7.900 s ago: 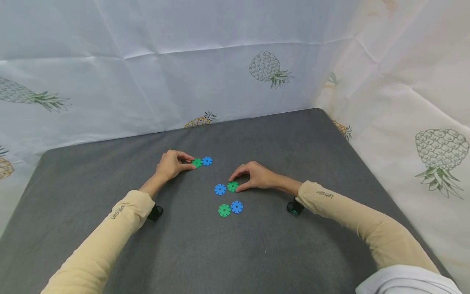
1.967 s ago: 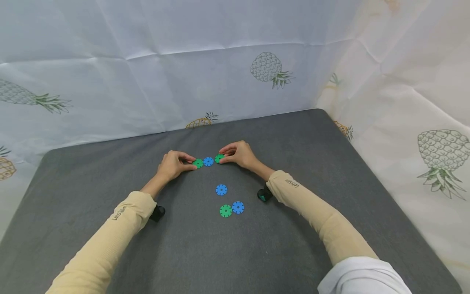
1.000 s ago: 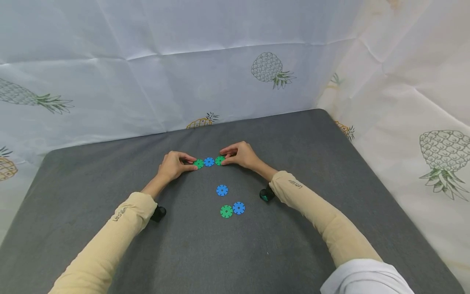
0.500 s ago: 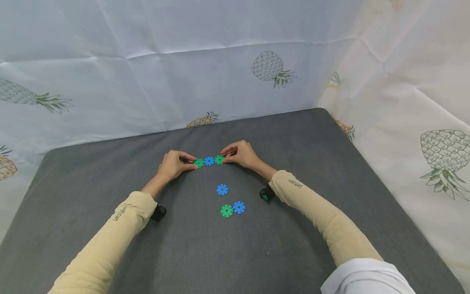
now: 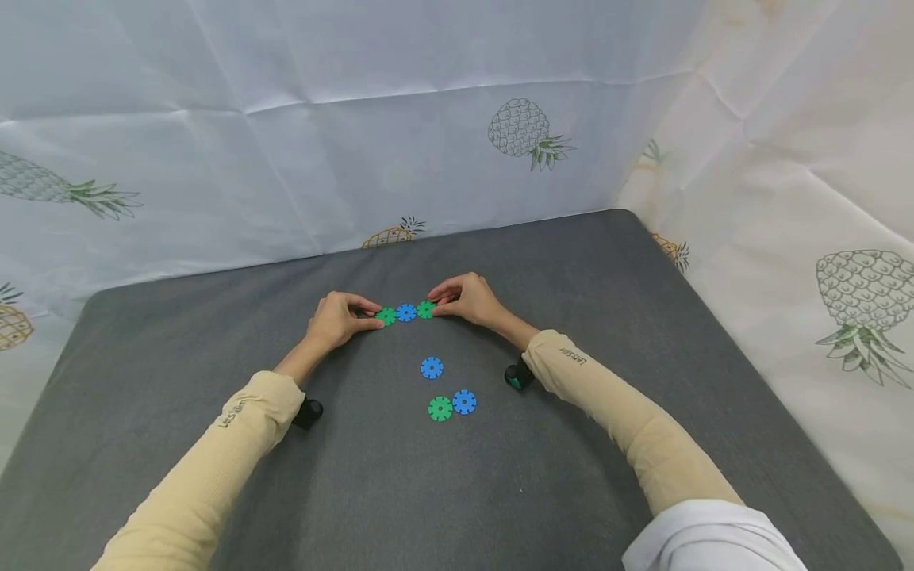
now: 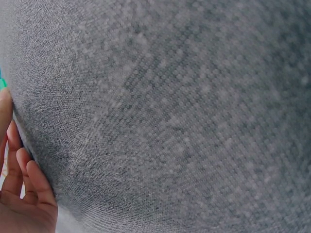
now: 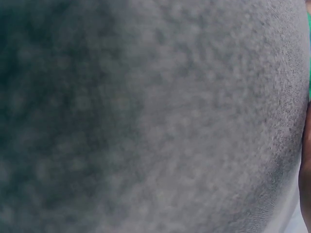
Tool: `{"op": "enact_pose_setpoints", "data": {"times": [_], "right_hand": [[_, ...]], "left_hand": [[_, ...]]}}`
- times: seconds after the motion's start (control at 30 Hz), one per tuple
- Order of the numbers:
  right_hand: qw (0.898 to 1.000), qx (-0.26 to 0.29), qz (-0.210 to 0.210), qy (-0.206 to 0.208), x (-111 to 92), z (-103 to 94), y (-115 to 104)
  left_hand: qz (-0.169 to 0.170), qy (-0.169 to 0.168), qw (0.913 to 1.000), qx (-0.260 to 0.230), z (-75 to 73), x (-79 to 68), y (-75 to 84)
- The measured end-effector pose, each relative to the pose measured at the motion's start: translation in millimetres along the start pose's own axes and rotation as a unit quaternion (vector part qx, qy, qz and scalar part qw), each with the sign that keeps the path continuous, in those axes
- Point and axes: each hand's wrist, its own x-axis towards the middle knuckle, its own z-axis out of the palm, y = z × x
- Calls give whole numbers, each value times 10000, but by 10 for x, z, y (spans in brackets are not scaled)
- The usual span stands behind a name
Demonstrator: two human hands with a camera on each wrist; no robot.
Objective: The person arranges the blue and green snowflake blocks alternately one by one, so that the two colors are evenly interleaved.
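Observation:
In the head view, three notched plastic discs form a row toward the back of the table. My left hand (image 5: 333, 320) pinches the green disc (image 5: 386, 316) at the left end between thumb and fingers. The blue disc (image 5: 405, 312) sits in the middle, its edges meeting both green neighbours. At the right end, my right hand (image 5: 469, 301) pinches the other green disc (image 5: 424, 309) by its outer edge. The left wrist view catches part of the left hand (image 6: 26, 189) and a sliver of green at the frame's edge; the right wrist view is mostly cloth.
A loose blue disc (image 5: 432, 368) lies nearer the person than the row. Closer still, a green disc (image 5: 439, 408) and a blue disc (image 5: 464, 402) lie side by side. Dark grey cloth covers the table (image 5: 400, 492); a pineapple-printed curtain (image 5: 300, 174) hangs behind it.
My right hand has carried a green disc from beside the loose blue one up to the row's right end, and the small gap to the middle blue disc has closed. The left hand stays put.

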Motion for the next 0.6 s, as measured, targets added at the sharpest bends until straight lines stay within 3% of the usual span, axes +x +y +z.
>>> {"op": "enact_pose_setpoints", "data": {"times": [0.23, 0.43, 0.6], "right_hand": [[9978, 640, 53, -137, -13, -39, 50], [9844, 1638, -119, -634, -59, -141, 91], [9775, 1904, -153, -897, -113, -208, 118]], "left_hand": [[4, -46, 10000, -17, 5, 2, 18], [-36, -68, 10000, -21, -2, 4, 27], [-30, -65, 10000, -17, -15, -8, 20]]}}
